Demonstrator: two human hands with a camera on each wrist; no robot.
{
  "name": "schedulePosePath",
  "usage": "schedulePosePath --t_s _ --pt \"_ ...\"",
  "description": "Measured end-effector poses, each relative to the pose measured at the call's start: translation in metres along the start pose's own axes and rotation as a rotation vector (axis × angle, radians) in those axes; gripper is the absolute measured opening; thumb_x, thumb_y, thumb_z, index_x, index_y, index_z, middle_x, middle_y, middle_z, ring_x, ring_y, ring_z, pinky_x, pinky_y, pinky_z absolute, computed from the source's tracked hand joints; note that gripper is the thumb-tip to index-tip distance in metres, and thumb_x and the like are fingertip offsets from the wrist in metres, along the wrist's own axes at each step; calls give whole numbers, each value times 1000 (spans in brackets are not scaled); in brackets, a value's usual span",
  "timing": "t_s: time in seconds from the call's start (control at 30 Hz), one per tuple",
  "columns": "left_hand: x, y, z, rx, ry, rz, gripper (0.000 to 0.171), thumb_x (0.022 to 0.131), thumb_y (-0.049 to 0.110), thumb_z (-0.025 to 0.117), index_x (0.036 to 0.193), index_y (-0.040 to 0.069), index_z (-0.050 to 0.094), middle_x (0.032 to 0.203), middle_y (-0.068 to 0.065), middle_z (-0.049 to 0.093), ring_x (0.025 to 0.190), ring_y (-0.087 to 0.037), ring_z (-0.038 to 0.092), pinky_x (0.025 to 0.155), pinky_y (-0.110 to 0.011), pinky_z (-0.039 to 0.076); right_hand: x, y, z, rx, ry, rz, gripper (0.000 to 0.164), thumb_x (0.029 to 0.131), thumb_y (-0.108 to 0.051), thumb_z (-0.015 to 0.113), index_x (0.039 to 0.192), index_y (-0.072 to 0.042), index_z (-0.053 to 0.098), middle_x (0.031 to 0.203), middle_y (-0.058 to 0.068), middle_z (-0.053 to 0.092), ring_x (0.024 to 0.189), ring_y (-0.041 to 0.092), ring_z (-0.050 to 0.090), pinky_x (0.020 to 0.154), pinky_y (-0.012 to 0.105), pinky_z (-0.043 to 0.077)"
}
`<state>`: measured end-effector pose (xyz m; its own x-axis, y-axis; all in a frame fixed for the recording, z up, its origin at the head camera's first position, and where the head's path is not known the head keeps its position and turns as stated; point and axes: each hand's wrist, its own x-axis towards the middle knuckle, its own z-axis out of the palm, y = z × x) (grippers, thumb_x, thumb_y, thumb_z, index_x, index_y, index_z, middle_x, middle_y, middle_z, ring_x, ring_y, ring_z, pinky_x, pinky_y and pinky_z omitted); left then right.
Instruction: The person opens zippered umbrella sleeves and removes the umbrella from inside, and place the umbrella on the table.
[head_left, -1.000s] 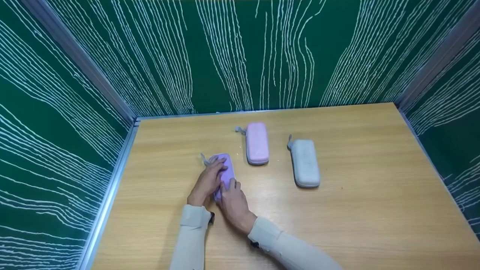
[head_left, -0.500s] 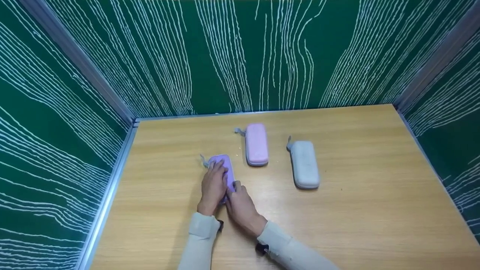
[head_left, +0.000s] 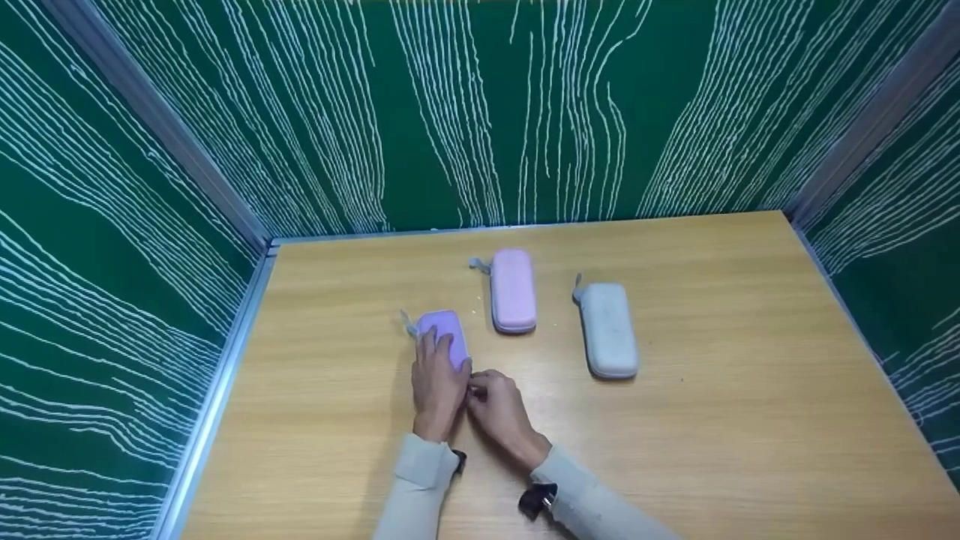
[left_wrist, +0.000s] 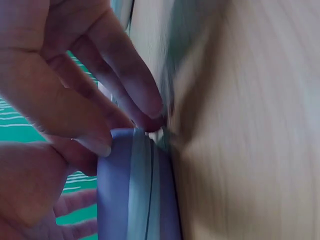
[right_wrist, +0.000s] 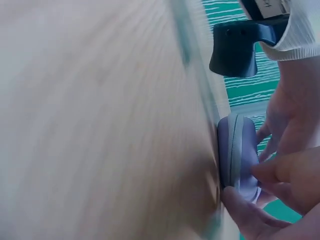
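Note:
A purple zip case (head_left: 444,330) lies on the table at left of centre, its near part hidden by my hands. My left hand (head_left: 439,382) holds it down, with fingers over its top and the thumb at its right edge. At the near right corner of the case, my right hand (head_left: 501,409) has thumb and fingertips pinched together at the zip, on what seems to be the zipper pull, mostly hidden by the fingers. The grey zip (left_wrist: 142,185) runs along the case's side in the left wrist view. In the right wrist view the zipper teeth (right_wrist: 234,145) look closed beside my fingertips.
A pink zip case (head_left: 514,289) with a grey strap lies beyond the purple one. Further right lies a grey zip case (head_left: 609,330). Green walls (head_left: 450,112) with white lines border the wooden table (head_left: 712,420) at the back and both sides.
My right hand has moved from the purple case's right side toward its near right corner. My left hand has shifted right and nearer along the case, uncovering its far end.

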<state>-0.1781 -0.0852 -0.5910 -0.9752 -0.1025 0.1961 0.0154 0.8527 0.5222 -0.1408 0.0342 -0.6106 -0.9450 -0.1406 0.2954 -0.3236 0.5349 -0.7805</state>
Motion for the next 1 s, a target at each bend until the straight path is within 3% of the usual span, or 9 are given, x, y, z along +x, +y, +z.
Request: schedulePosePath --t_s 0.13,0.27,0.47,0.6,0.8,1.0 --pt "-5 2 -2 0 0 -42 57 88 22 83 137 1 65 154 -23 50 141 -42 49 101 -58 52 0 6 -1 180 20 87 21 84 16 68 98 4 78 95 15 78 89 28 78 79 36 64" --pt "-11 6 -5 34 -7 -69 65 87 26 85 142 2 61 157 -23 47 136 -43 51 99 -57 53 6 11 -3 327 -6 184 27 85 19 60 109 11 70 102 24 76 94 36 78 81 34 64" --pt "-18 9 -6 114 -48 -59 83 81 32 91 149 1 55 160 -26 41 130 -44 51 92 -56 54 14 14 -5 385 -89 241 40 89 20 54 129 17 59 112 33 73 102 43 74 85 41 64" --pt "-21 8 -5 157 -22 -25 87 76 30 94 147 -1 55 157 -27 43 119 -45 53 86 -53 56 17 11 -7 477 -148 325 41 94 21 52 135 19 53 118 36 70 100 39 74 81 41 64" --pt "-17 5 -7 99 -30 -49 85 75 24 93 147 -1 55 157 -27 42 114 -45 53 83 -54 57 19 5 -7 610 -171 472 38 98 17 48 136 20 52 124 36 67 91 19 70 74 34 64" --pt "-13 3 -10 -14 -53 -89 86 77 23 92 150 0 53 159 -27 40 119 -48 53 89 -56 55 21 1 -8 656 -161 508 35 99 16 48 133 21 53 120 35 68 92 19 69 78 39 65"
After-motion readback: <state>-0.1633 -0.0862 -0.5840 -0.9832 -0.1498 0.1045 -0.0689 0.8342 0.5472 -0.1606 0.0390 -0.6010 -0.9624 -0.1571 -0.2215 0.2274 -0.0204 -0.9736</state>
